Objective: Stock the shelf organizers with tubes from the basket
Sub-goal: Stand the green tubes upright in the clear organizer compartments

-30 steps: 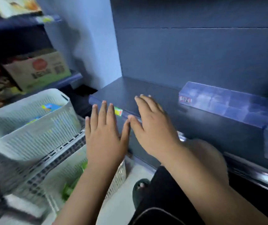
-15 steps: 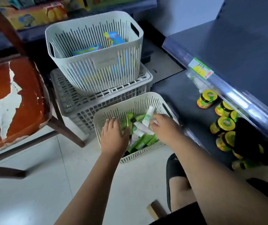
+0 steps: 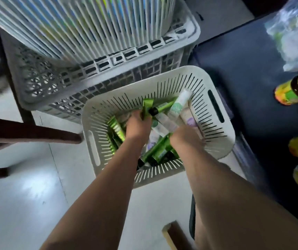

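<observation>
Gathering is the step in hand: the left grip [image 3: 138,125] curls round a green tube [image 3: 145,110] in the basket [image 3: 224,139]; the right grip [image 3: 185,139] sits among the tubes [image 3: 176,109], fingers hidden, so I cannot tell its hold; next, likely, lift a handful clear toward the organizers.

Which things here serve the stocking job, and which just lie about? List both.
Job: basket, green tubes, white tubes, left hand gripping a green one, right hand among them.
Lying about: grey crate, upper basket, jars, chair leg, plastic bag.
</observation>
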### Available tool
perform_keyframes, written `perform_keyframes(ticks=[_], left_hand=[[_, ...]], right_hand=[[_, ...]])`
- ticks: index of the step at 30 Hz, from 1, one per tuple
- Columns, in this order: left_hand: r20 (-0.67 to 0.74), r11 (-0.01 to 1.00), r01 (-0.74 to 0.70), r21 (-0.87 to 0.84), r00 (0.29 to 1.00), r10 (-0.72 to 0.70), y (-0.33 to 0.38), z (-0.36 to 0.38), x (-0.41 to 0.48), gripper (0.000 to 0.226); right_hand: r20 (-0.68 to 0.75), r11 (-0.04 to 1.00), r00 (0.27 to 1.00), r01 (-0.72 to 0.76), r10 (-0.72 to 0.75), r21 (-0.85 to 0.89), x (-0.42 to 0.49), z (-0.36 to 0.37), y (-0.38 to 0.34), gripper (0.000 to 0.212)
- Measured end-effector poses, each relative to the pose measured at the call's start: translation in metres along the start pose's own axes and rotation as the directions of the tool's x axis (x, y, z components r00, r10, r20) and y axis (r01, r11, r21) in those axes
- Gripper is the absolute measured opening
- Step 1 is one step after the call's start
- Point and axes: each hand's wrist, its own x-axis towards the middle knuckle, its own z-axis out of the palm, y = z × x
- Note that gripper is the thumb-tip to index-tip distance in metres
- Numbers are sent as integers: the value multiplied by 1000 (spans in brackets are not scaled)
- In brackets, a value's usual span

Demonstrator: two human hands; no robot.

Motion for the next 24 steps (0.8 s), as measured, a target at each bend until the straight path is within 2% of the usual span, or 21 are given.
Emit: perform_keyframes(ticks=[4,10,14,16,19,21,23,24], left_hand=[[-99,1000,23,-6,995,-24,0,8,11,32],[-113,999,-28,19,993,30,-6,7,23,25],[-122,992,-71,-105,991,58,-14,1,21,24],[-134,980,-96,-176,988,73,-17,-6,15,23],[-106,962,-114,-249,990,90,-16,-21,4,21],[-86,944,-103,-315,993,80,-15,-30,-3,20],[-75,926,-81,-369,996,57,-12,-39,-11,21],[-67,919,-70,-387,997,48,-11,-43,-15,21]], right_hand=[[143,994,988,-70,57,86,12,27,-21,23],[119,990,983,-138,139,-18,10,51,-39,18],[130,950,954,-287,272,119,9,48,-39,15],[137,917,938,-342,319,205,11,44,-34,7],[132,874,947,-322,293,363,18,37,-18,10],[211,773,943,-331,256,542,19,27,-13,18],[171,725,965,-263,199,637,15,8,-10,30],[131,731,983,-183,128,658,11,-1,-8,33]])
